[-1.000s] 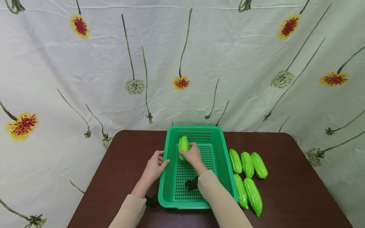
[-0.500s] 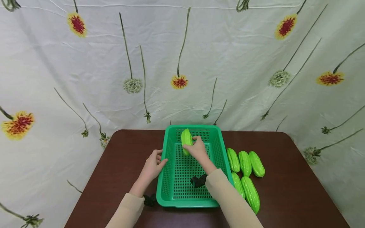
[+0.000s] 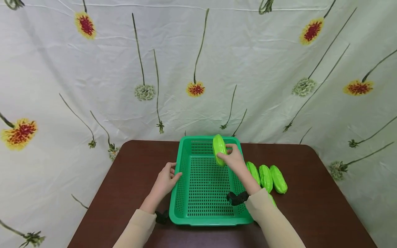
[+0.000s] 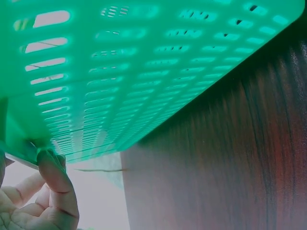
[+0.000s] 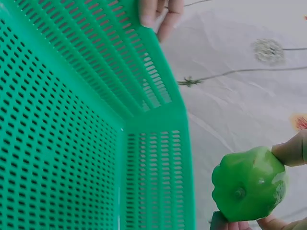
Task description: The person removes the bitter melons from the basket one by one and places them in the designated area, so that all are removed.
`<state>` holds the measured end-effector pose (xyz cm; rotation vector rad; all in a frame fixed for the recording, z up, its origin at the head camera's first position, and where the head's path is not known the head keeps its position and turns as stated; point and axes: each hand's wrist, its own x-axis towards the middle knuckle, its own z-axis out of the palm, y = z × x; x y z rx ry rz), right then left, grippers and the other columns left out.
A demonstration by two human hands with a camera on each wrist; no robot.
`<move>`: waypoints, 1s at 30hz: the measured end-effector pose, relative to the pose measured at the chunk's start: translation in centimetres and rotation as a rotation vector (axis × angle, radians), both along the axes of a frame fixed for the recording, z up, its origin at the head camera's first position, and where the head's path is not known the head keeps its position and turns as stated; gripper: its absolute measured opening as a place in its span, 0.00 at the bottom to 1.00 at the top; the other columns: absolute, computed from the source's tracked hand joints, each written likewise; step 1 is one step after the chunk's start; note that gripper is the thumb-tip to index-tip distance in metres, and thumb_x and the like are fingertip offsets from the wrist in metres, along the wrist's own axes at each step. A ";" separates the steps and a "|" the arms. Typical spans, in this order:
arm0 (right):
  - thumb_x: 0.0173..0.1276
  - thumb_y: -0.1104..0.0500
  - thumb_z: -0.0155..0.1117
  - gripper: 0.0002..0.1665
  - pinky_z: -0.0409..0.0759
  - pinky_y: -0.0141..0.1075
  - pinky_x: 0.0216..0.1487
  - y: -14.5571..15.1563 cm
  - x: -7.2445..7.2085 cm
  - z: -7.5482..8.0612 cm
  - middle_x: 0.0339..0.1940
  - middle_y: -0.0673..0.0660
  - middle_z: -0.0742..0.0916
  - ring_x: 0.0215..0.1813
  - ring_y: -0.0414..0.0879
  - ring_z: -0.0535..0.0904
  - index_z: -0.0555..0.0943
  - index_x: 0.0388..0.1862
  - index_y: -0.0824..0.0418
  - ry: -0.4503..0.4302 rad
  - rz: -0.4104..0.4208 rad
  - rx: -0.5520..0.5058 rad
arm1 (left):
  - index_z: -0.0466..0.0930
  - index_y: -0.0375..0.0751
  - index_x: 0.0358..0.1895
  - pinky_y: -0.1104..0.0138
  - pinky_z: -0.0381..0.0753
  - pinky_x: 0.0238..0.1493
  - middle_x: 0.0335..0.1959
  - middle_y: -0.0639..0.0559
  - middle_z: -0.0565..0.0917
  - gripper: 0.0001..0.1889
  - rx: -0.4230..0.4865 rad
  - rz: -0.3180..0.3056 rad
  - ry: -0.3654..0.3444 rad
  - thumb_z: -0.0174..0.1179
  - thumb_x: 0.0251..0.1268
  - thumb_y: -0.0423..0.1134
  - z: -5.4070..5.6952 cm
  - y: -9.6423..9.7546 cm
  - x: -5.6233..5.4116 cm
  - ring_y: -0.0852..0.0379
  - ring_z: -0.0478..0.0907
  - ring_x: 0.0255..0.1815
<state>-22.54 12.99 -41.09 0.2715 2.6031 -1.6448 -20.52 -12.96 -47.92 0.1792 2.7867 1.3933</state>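
A light-green ridged bitter melon (image 3: 219,150) is held in my right hand (image 3: 235,160) over the far part of a green plastic basket (image 3: 211,222). Thumb and fingers grip it from the side. In the right wrist view the melon (image 5: 247,187) shows its stem end, higher than the basket rim (image 5: 184,143). My left hand (image 3: 165,179) holds the basket's left rim between thumb and fingers, as the left wrist view shows with the thumb (image 4: 60,184) at the edge. The slotted basket floor (image 3: 207,186) is bare.
Several more bitter melons (image 3: 266,178) lie on the dark wooden table (image 3: 133,172) right of the basket; my right sleeve (image 3: 276,220) hides part of that group. A white cloth (image 3: 173,113) with printed flowers hangs behind the table's far edge.
My right hand has raised the bitter melon from inside the basket and carried it to the right, toward the far right corner. My left hand stays on the left rim.
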 end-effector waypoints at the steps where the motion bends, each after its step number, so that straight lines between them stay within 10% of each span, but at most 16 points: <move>1: 0.64 0.54 0.63 0.39 0.78 0.45 0.46 0.5 0.1 0.1 0.60 0.67 0.74 0.54 0.59 0.76 0.63 0.72 0.62 -0.002 0.001 -0.002 | 0.66 0.29 0.66 0.65 0.73 0.32 0.37 0.43 0.75 0.26 -0.001 0.000 -0.002 0.61 0.69 0.35 0.0 0.0 0.0 0.55 0.71 0.32; 12: 0.68 0.57 0.60 0.36 0.72 0.48 0.54 6.2 3.5 1.1 0.61 0.68 0.72 0.63 0.60 0.69 0.62 0.71 0.67 0.016 0.012 -0.010 | 0.66 0.29 0.66 0.65 0.72 0.31 0.36 0.43 0.75 0.26 0.000 -0.005 -0.007 0.61 0.69 0.35 -0.2 -0.1 -0.1 0.56 0.70 0.32; 30: 0.74 0.56 0.56 0.41 0.71 0.51 0.58 14.3 9.3 -1.9 0.69 0.72 0.64 0.69 0.65 0.63 0.50 0.77 0.68 -0.108 -0.045 0.050 | 0.66 0.30 0.67 0.65 0.71 0.30 0.37 0.43 0.74 0.26 -0.002 -0.008 -0.008 0.61 0.69 0.36 -0.3 -0.2 -0.2 0.55 0.69 0.31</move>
